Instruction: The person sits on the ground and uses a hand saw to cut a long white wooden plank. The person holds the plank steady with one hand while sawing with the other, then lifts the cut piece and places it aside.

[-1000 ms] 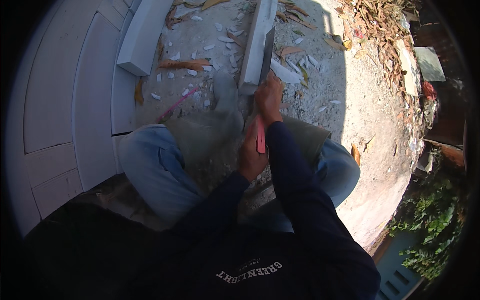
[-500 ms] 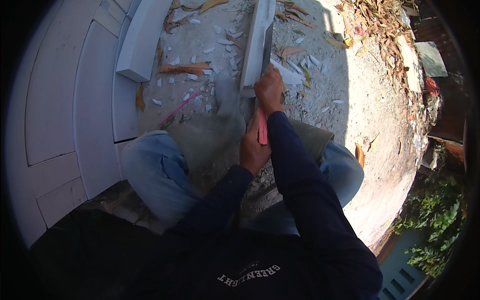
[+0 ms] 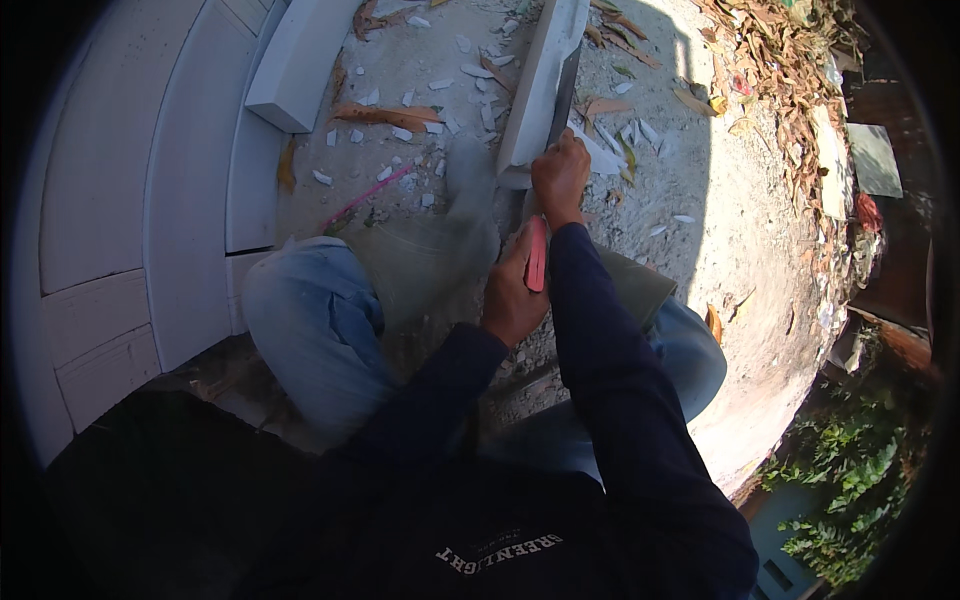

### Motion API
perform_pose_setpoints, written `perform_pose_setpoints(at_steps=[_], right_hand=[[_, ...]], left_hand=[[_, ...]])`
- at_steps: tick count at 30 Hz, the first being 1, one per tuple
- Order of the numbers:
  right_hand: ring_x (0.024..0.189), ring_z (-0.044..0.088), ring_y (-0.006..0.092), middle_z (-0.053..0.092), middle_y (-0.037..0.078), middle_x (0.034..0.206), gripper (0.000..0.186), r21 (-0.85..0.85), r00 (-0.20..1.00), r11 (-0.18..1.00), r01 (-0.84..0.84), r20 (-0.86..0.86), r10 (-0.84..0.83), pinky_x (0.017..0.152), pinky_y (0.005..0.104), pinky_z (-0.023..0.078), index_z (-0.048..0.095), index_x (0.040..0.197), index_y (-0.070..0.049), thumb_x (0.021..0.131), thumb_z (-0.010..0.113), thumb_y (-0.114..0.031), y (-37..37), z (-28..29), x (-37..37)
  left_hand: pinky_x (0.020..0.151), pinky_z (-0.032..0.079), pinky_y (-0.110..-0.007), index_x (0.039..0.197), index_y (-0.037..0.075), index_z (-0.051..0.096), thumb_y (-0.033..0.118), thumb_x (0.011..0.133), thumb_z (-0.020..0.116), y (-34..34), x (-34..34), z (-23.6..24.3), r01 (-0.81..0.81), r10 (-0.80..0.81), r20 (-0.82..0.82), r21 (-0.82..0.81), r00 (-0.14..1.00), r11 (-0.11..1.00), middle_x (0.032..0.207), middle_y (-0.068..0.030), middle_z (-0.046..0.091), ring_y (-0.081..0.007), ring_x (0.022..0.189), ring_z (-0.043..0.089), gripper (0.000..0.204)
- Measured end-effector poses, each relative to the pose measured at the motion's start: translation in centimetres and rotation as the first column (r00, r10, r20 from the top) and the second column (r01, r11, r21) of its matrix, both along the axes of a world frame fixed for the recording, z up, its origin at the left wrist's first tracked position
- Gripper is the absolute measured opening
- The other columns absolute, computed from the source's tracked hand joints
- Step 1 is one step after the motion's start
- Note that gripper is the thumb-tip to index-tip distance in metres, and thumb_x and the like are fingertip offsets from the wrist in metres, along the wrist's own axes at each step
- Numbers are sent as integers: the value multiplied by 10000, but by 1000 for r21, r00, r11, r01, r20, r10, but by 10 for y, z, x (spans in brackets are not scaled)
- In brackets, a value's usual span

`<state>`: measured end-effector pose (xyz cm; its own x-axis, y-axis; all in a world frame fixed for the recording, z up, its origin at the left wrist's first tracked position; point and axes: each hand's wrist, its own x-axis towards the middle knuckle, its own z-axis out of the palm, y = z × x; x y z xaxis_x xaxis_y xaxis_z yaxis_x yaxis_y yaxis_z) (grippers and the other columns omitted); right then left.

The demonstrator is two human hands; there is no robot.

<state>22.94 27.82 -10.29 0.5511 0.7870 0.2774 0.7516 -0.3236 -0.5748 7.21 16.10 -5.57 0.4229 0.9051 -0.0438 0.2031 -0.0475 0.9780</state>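
Note:
A long white beam [image 3: 531, 105], its right-hand edge stepped and chipped, lies on the ground and points away from me. Along that right side runs a dark, narrow blade [image 3: 566, 95], seen nearly edge-on. My right hand [image 3: 561, 175] is closed around the blade beside the beam's near end. Closer to my body, my left hand [image 3: 514, 298] wraps the tool's red handle [image 3: 537, 258]. Whether the tool is a knife or a saw cannot be made out. White chips [image 3: 600, 150] lie just right of the blade.
Stacked white blocks [image 3: 185, 200] stand along the left, with another white beam [image 3: 290, 85] beside them. A pink stick [image 3: 370, 195], shards and dry leaves [image 3: 385, 115] litter the ground. My bent knees [image 3: 310, 310] flank my arms. Green foliage [image 3: 850, 490] grows at lower right.
The view has shifted, so the ground and beam sit farther right in the picture. Both hands keep the same grip on the tool, and the red handle appears turned slightly.

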Motion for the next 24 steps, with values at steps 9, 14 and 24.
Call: perform_pose_setpoints(at_steps=[9, 14, 24], right_hand=[[844, 657, 483, 650, 315, 917, 295, 150, 999, 988, 45, -19, -43, 746, 531, 495, 669, 1104, 112, 846, 599, -12, -78, -5, -55], [831, 622, 500, 639, 301, 885, 103, -55, 1000, 998, -28, 0, 28, 736, 561, 466, 584, 909, 81, 830, 565, 18, 14, 6, 16], [771, 615, 490, 625, 284, 878, 125, 146, 989, 984, 105, -116, -89, 724, 549, 459, 611, 949, 99, 849, 574, 33, -77, 0, -77]], left_hand=[[1051, 481, -422, 1563, 33, 354, -67, 852, 574, -73, -55, 20, -10, 13, -53, 48, 999, 999, 1466, -299, 500, -430, 1319, 540, 750], [1050, 475, -421, 1544, 5, 358, -55, 834, 596, 6, 13, -5, -38, 39, -10, 79, 999, 996, 1437, -301, 521, -456, 1291, 538, 752], [1099, 448, -427, 1542, 14, 371, -82, 807, 576, -70, -80, 3, 48, -50, -19, -64, 999, 997, 1484, -277, 488, -429, 1371, 479, 769]])
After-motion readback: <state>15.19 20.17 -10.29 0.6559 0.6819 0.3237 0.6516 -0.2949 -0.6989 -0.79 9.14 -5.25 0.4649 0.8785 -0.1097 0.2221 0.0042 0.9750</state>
